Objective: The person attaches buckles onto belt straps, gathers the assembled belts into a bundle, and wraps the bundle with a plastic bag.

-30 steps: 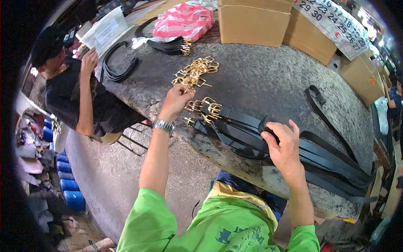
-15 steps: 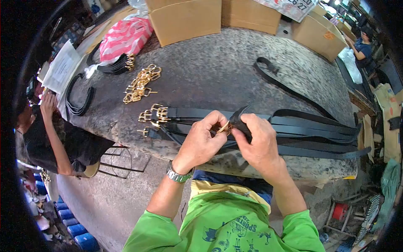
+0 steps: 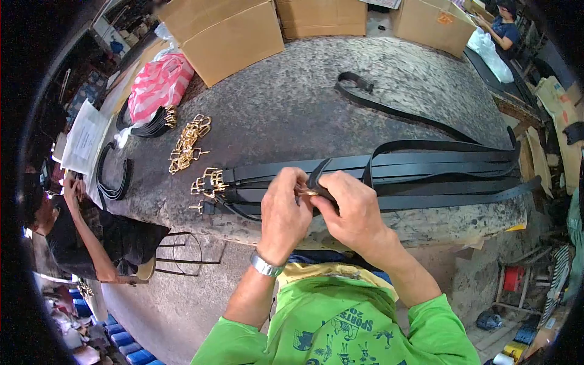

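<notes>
My left hand (image 3: 285, 210) is closed around a gold buckle (image 3: 308, 191), mostly hidden by the fingers. Pinched in my right hand (image 3: 350, 207) is the end of a black strap (image 3: 317, 176), which touches the buckle. Beneath and beyond both hands, several black belts (image 3: 438, 165) lie side by side along the table's near edge, with gold buckles (image 3: 210, 181) at their left ends. A pile of loose gold buckles (image 3: 190, 143) lies further left.
Cardboard boxes (image 3: 222, 36) stand along the far side of the table (image 3: 274, 109). A pink striped bag (image 3: 159, 85), bundled black straps (image 3: 152, 125) and a curled strap (image 3: 112, 176) lie left. One loose strap (image 3: 401, 112) curves at right. A seated person (image 3: 91, 237) is at left.
My left hand has come from the loose pile with a buckle and met my right hand at the strap end. The view has swung right, so the table's contents appear further left.
</notes>
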Demonstrator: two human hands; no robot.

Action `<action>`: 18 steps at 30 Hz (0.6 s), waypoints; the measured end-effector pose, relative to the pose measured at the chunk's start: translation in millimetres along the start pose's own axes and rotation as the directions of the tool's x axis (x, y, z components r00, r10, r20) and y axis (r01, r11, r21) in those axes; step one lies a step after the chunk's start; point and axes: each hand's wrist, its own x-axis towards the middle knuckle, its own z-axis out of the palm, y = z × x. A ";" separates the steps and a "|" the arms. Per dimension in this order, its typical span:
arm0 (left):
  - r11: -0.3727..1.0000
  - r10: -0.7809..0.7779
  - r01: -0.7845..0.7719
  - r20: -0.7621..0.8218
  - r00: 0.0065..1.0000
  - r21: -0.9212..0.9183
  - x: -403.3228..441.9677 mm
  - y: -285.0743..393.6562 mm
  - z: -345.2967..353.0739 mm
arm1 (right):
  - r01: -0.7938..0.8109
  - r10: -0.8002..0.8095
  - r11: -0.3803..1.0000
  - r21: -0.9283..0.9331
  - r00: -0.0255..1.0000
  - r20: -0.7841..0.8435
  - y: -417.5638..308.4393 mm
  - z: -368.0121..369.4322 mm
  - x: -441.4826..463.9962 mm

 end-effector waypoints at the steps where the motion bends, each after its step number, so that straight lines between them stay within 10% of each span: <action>1: 0.995 0.079 -0.074 -0.078 0.994 0.063 0.9 -13.5 8.9 | -0.019 0.019 0.999 0.046 1.000 0.002 -2.0 1.1 -2.9; 4: 0.966 -0.109 0.136 0.134 0.985 -0.219 6.4 -10.6 6.5 | -0.014 0.017 0.992 0.123 1.000 -0.019 1.8 -3.3 -3.4; 5: 0.780 -0.192 0.320 0.282 0.940 -0.537 7.3 -15.8 3.2 | -0.148 0.150 0.978 0.148 0.989 -0.001 5.4 -10.4 -3.5; 8: 0.602 -0.249 0.391 0.301 0.920 -0.696 2.4 -14.7 -9.6 | -0.401 0.405 0.885 0.235 0.914 0.035 15.5 -27.6 1.7; 12: 0.383 -0.230 0.639 0.601 0.766 -0.667 -10.4 -22.0 -4.8 | -0.463 0.485 0.711 0.530 0.868 0.108 21.9 -21.7 4.5; 18: 0.141 -0.242 0.570 0.530 0.813 -0.810 -16.4 -9.2 4.2 | -0.428 0.459 0.759 0.491 0.886 0.062 27.3 -12.2 2.2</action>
